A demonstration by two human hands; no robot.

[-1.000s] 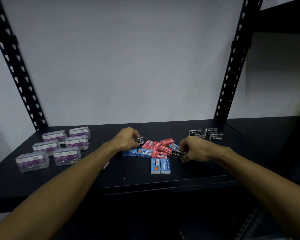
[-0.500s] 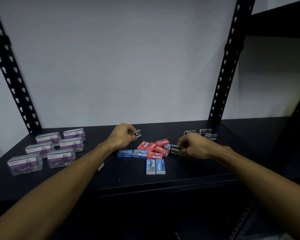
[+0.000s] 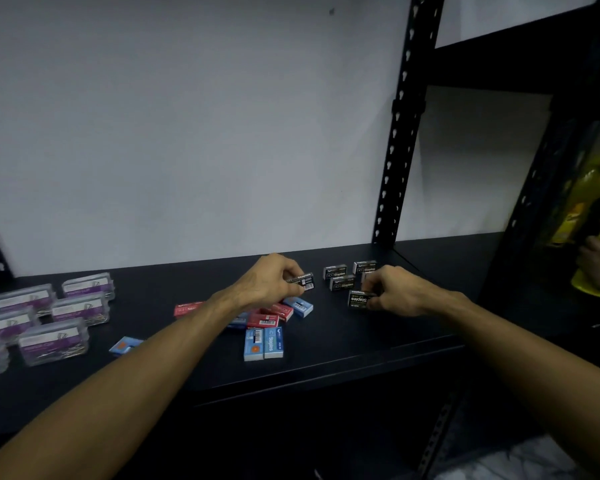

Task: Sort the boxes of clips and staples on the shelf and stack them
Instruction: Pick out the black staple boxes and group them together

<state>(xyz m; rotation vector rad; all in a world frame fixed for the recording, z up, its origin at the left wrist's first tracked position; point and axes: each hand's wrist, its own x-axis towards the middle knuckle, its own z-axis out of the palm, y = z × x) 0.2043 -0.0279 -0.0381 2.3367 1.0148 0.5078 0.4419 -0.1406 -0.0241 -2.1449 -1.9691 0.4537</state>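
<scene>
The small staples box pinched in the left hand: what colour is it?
Black with white lettering, the small staples box held by the left hand; seen in the head view.

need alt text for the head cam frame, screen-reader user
Seen from above, a person's left hand and right hand each pinch a black staples box over a dark shelf. Red and blue staples boxes lie jumbled between the forearms, more black ones sit grouped behind the right hand, and clear paper clip boxes fill the left end.
</scene>
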